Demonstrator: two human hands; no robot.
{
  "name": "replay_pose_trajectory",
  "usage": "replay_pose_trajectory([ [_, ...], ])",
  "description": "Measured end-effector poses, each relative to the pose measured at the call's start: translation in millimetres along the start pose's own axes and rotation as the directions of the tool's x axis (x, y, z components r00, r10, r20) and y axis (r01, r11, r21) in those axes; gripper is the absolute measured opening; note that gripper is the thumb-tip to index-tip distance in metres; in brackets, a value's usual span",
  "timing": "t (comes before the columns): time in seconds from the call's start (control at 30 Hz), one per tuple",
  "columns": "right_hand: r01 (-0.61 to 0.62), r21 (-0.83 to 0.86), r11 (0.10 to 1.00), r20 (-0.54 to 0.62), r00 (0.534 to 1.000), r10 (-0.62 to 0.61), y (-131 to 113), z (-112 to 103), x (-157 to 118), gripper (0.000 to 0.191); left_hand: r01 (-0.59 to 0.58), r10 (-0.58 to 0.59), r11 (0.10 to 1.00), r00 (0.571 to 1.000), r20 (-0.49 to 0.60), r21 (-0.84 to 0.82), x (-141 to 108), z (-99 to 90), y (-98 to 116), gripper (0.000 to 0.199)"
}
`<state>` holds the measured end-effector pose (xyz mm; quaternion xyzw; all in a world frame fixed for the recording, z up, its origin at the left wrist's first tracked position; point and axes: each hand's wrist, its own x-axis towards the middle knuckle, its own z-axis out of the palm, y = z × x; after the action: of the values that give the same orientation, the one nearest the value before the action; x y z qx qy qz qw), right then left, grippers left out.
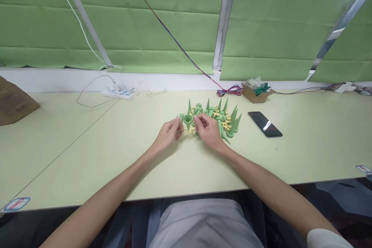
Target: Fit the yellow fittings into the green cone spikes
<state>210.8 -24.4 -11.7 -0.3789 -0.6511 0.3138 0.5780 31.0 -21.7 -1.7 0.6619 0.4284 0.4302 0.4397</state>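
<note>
My left hand [170,131] pinches a small green plastic piece [181,117] between thumb and fingers. My right hand [208,130] is closed in a pinch at the right of a green plastic spike [188,120]; what its fingertips hold is too small to make out. This spike points down, its round hollow top facing me, between the two hands. Behind and to the right of my right hand lies a pile of green cone-shaped spikes [234,122], some standing point up. Several small yellow valve-like parts [226,124] are mixed among them, partly hidden by the hand.
A black phone [265,124] lies right of the pile. Behind it stand a small cardboard box [255,96] with plastic and green stuff, and a coiled red-blue cable [229,91]. A power strip [120,93] is at back left, a brown bag [16,102] far left.
</note>
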Motion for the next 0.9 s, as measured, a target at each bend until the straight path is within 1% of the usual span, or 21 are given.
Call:
replay_pose_trajectory([
  [0.07,0.033,-0.038,0.999,0.023,0.999,-0.032,-3,0,-1,0.029,0.081,-0.076,0.994,0.995,0.063,-0.076,1,-1.1,4,0.065],
  [0.17,0.081,-0.092,0.992,0.070,0.995,-0.075,-6,0,-3,0.028,0.185,-0.159,0.971,0.973,0.166,-0.154,1,-2.0,8,0.066],
  [0.27,0.085,-0.111,0.990,0.102,0.992,-0.074,-7,0,-5,0.027,0.211,-0.168,0.953,0.966,0.197,-0.218,-1,-2.4,8,0.061],
  [0.37,0.072,-0.119,0.990,0.115,0.992,-0.058,-6,0,-5,0.028,0.216,-0.168,0.947,0.963,0.209,-0.236,-1,-3.1,5,0.056],
  [0.47,0.077,-0.130,0.989,0.116,0.991,-0.062,-4,1,-5,0.029,0.202,-0.155,0.950,0.967,0.204,-0.237,-1,-3.9,3,0.054],
  [0.6,0.071,-0.129,0.989,0.119,0.991,-0.055,-2,1,-5,0.030,0.149,-0.108,0.967,0.975,0.196,-0.206,-1,-5.8,2,0.052],
  [0.73,0.042,-0.124,0.991,0.108,0.994,-0.029,-1,1,-4,0.031,0.052,-0.043,0.998,0.981,0.189,-0.040,-3,-9.7,4,0.047],
  [0.8,0.030,-0.122,0.992,0.101,0.995,-0.018,-1,1,-3,0.031,-0.004,-0.004,0.999,0.985,0.173,0.050,-4,-10.9,6,0.040],
  [0.9,0.009,-0.124,0.992,0.093,0.996,0.003,0,1,-1,0.032,-0.074,0.054,0.988,0.988,0.141,0.137,-6,-10.4,8,0.033],
])
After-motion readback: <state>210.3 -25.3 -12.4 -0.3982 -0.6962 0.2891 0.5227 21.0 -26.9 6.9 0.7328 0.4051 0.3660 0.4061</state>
